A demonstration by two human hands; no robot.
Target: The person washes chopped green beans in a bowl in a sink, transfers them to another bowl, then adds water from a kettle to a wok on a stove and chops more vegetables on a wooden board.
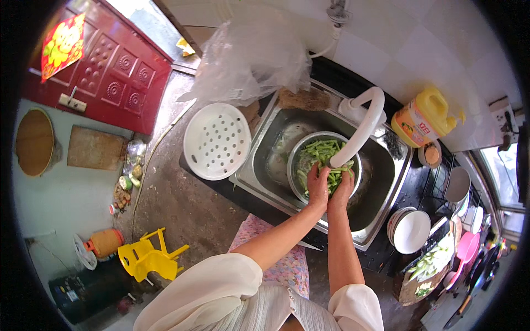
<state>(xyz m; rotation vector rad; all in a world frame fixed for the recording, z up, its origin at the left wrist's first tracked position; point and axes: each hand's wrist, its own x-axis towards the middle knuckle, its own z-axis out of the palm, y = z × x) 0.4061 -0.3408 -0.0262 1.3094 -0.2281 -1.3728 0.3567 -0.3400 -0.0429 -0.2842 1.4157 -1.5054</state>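
Both my hands are inside a round metal bowl (293, 176) that stands in the stainless steel sink (265, 182). Cut green bean pieces (323, 151) fill much of the bowl. My left hand (318, 184) is at the left, with its fingers among the beans. Beside it, my right hand (343, 186) cups beans against the bowl's right side, its fingertips partly hidden by them. The white faucet (364, 132) arches over the bowl, and its spout ends just above my hands.
A white perforated basket (217, 140) sits left of the sink. Behind are a scouring pad (304, 99) and a clear plastic bag (256, 58). At right stand a yellow detergent jug (426, 116), white bowls (412, 231) and a cutting board (408, 289) with sliced vegetables (432, 258).
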